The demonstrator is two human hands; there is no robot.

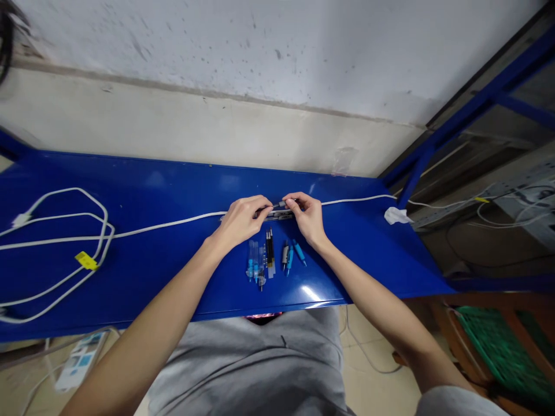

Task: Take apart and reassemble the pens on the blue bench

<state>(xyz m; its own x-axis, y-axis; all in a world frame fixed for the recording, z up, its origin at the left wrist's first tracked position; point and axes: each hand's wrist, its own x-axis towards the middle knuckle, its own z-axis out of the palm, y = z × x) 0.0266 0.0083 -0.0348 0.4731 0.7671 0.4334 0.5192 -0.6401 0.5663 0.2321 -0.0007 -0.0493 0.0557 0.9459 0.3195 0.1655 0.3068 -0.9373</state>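
Note:
Both hands meet over the back half of a blue table, holding a thin dark pen [280,204] between them. My left hand [247,218] pinches its left end, and my right hand [307,216] grips its grey right end. Just beneath the fingers lie more pens [280,215], partly covered by the hands. Nearer the body, clear tubes with blue tips [254,263] lie beside several dark refills [270,251]. To their right are a grey pen grip piece [285,254] and two blue ones [299,252].
A white cable [165,225] runs across the blue table [173,283] behind the hands, looping at the left with a yellow tag [87,260]. Crumpled white tissue [396,215] lies at the right. A wall stands behind, and a blue metal frame [420,167] rises at the right.

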